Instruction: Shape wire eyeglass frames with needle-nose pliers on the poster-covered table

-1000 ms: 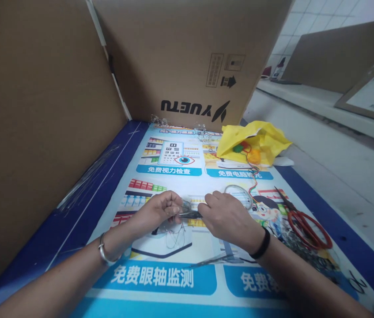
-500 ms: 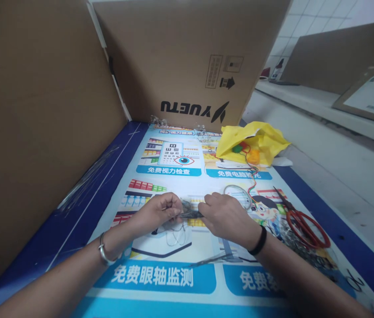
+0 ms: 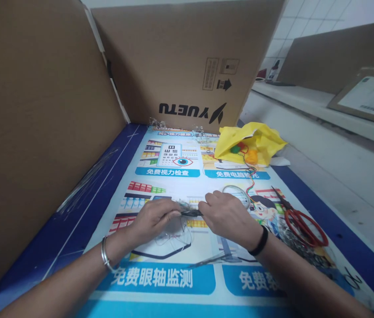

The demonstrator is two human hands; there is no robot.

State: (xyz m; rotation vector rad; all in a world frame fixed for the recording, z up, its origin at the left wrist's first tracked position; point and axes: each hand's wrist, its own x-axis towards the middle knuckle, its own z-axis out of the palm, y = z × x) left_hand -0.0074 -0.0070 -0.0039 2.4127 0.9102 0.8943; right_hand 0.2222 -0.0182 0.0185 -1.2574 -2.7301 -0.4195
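Over the last half second the left hand (image 3: 155,218) had rolled palm-down at the frame's centre, its fingers pinching the wire (image 3: 184,205), a turn that probably offered it to the tool afresh. The right hand (image 3: 224,216) gripped what looked like dark pliers (image 3: 191,213), pointing left and meeting the wire.

It's dim in here: the left cardboard (image 3: 41,101) sinks into brown shadow, while a pale sheen sits on the poster (image 3: 171,183). The far cardboard's (image 3: 167,57) small print blurs, and the forearms (image 3: 61,278) stretch towards the edges.
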